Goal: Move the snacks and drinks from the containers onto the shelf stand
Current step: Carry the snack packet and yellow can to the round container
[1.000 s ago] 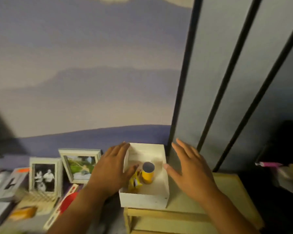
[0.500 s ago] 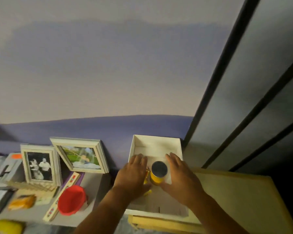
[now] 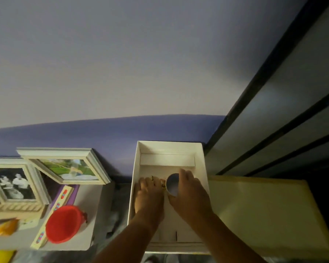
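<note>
A white open box (image 3: 169, 147) sits on the left end of a pale wooden shelf stand (image 3: 258, 211). Inside it stands a yellow can (image 3: 172, 184) with a grey top. My right hand (image 3: 190, 194) is wrapped around the can from the right. My left hand (image 3: 150, 196) lies inside the box just left of the can, fingers closed over a small yellow snack packet (image 3: 162, 184), most of which is hidden under the hand.
Left of the box are two framed photos (image 3: 68, 166) (image 3: 13, 183), a red bowl (image 3: 65, 223), a long patterned strip (image 3: 51, 217) and an orange packet (image 3: 2, 227). A purple wall base runs behind; dark vertical panels rise at right.
Both hands came down from the box's sides into it and closed, the right on the can, the left on the packet. The camera tilted further down.
</note>
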A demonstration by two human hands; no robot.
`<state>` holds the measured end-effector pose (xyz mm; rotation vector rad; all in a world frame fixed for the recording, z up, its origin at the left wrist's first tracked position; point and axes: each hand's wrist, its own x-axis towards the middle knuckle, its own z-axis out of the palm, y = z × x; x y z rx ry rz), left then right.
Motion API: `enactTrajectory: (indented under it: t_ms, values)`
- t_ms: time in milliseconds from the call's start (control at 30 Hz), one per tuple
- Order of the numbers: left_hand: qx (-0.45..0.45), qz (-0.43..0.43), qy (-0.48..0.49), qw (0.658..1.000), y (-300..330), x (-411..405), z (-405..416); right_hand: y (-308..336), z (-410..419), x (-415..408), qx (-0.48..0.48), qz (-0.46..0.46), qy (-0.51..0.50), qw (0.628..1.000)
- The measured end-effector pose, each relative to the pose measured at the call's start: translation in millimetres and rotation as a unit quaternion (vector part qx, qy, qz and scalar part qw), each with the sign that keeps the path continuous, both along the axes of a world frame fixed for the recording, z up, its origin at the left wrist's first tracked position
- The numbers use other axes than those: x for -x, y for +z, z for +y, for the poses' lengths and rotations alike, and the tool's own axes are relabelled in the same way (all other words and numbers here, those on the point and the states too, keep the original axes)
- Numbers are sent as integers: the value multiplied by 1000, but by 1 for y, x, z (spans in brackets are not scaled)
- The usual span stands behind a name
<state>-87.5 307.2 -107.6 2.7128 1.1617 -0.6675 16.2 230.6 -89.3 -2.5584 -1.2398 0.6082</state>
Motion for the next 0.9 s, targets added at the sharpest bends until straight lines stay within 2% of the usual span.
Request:
enactTrajectory:
  t_ms: [100,200,333,467,567,667,767,900]
  values:
    - [18,-39,-25,999,5,-1,11,27,-10,-3,-43,-15,-21,999]
    - [41,-113,-24,992,22,1,19,58,-28,-3,-100,-13,-66,993]
    - [24,-180,-38,983,86,-9,26,102,-73,-2,-196,-40,-142,969]
    - [13,-246,-88,965,164,-46,6,144,-144,-7,-252,-98,-232,934]
    - [65,-289,-174,939,210,-84,-52,166,-219,-15,-257,-127,-297,911]
    - [105,-314,-271,904,229,-128,-140,180,-308,-21,-244,-133,-356,892]
    - [138,-318,-385,855,231,-158,-248,187,-402,-21,-234,-178,-415,861]
    - [166,-295,-413,846,212,-181,-394,173,-534,-15,-205,-177,-495,825]
